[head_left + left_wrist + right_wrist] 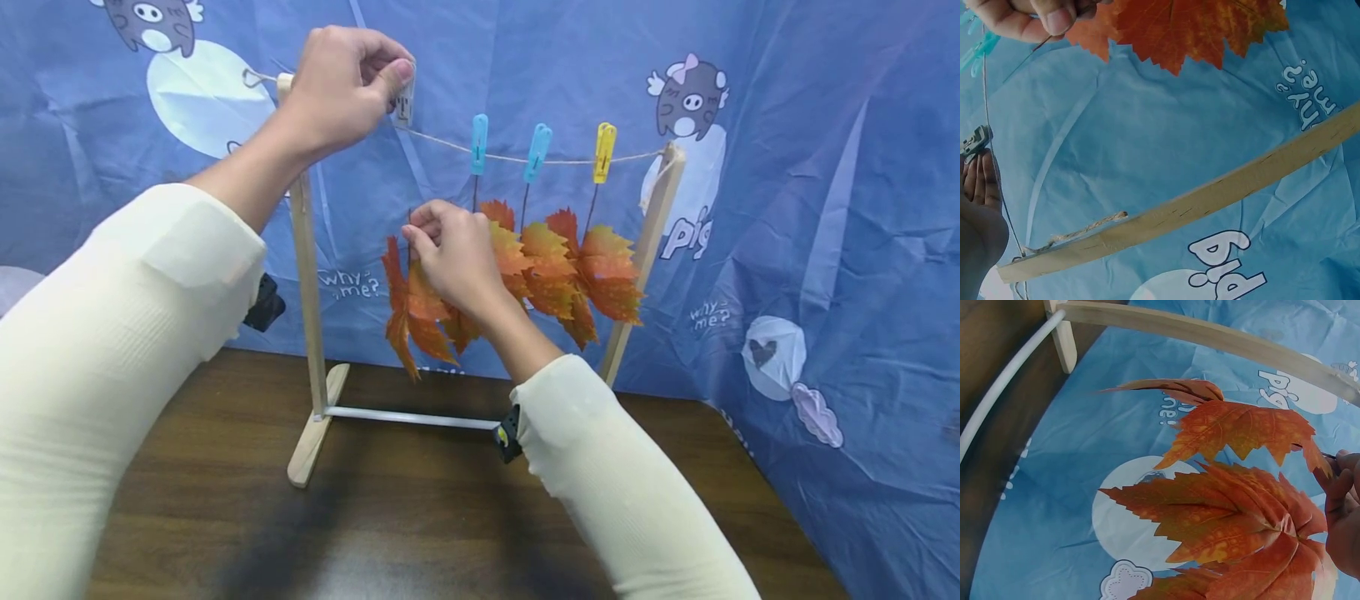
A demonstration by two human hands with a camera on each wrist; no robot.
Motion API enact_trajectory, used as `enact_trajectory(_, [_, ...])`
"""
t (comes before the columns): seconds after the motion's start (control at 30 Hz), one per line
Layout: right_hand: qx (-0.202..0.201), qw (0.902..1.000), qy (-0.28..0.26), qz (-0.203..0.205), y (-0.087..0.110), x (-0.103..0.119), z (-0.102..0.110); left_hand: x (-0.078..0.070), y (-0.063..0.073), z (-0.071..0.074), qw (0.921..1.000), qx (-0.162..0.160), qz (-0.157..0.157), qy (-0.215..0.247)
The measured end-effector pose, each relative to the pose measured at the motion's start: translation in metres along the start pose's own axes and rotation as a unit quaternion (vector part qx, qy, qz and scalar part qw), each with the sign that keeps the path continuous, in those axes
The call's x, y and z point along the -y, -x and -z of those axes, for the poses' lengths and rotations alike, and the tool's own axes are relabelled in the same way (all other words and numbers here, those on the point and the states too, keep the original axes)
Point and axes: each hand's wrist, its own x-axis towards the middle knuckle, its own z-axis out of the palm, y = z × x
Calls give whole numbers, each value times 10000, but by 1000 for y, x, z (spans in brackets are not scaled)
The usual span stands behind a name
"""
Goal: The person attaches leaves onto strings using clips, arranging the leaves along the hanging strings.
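Note:
My left hand (pixel 345 87) is raised at the left part of the string, where its thumb and fingers pinch a grey clothespin (pixel 403 107). The clothespin's lower end meets the string (pixel 450 144). Lower down, my right hand (pixel 457 254) pinches the thin dark stem of an orange artificial maple leaf (pixel 423 312), which hangs below the fingers. The stem tip pokes up above them, beneath the clothespin. In the right wrist view the held leaf (pixel 1241 431) hangs beside another leaf (pixel 1235 515). The left wrist view shows the clothespin (pixel 975 142) at the fingertips.
Two blue clothespins (pixel 479 144) and a yellow clothespin (pixel 603 153) hold more leaves (pixel 607 271) on the string. Wooden posts (pixel 307 292) carry the string, with a white rod (pixel 412 417) low between them. The stand is on a brown table (pixel 420 517) before a blue cloth (pixel 825 208).

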Motion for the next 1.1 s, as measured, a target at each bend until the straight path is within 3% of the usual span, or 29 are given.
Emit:
enact_trajectory(0.23, [-69,10000,46,-8,-6,3,-1,-2,-2,-2,9998,161,49,-47])
enact_trajectory(0.53, [-162,9994,64,-299,-12,7,-1,-1,0,-3,9992,337,-170,-103])
enact_trajectory(0.87, [-270,9992,123,-262,-17,6,0,-3,3,-2,9984,424,-250,-262])
enact_trajectory(1.1, [-311,9985,-140,-430,-19,10,0,-4,7,-3,9981,509,-275,-223])
